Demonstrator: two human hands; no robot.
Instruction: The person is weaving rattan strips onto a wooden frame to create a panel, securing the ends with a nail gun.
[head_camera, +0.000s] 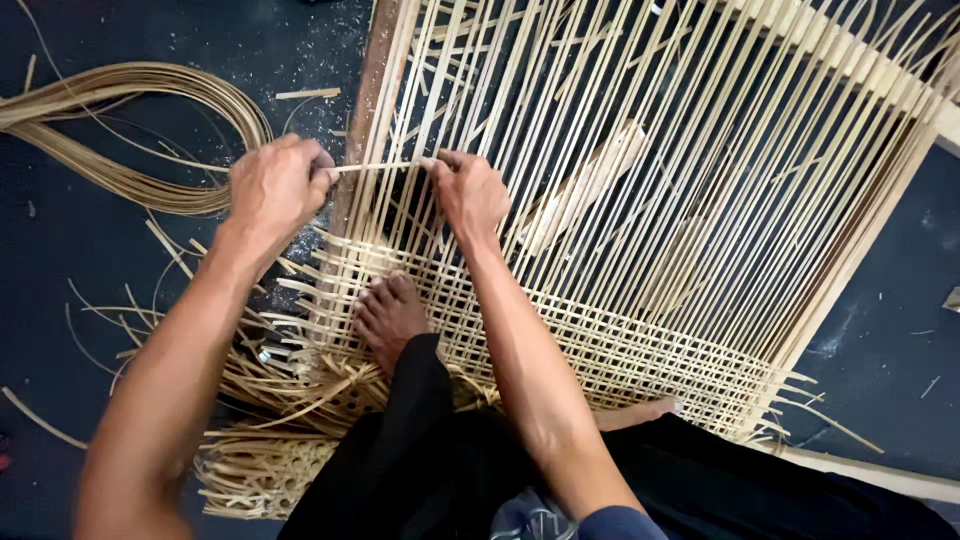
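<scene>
I see the left hand (278, 185) and right hand (470, 193) each pinching one thin pale bamboo strip (375, 167), held taut crosswise between them for threading through the upright slats of the woven bamboo mat (600, 350), pinned underfoot

Bare arms and feet, black trousers (420, 470), a blue sleeve edge (615, 524).

Even, soft light falls from overhead, bright on the pale cane strips (640, 200) and dim on the dark floor (80, 260); shadows are faint and there is no glare. Focus is slightly soft throughout; straight strips bow near the frame's edges.
</scene>
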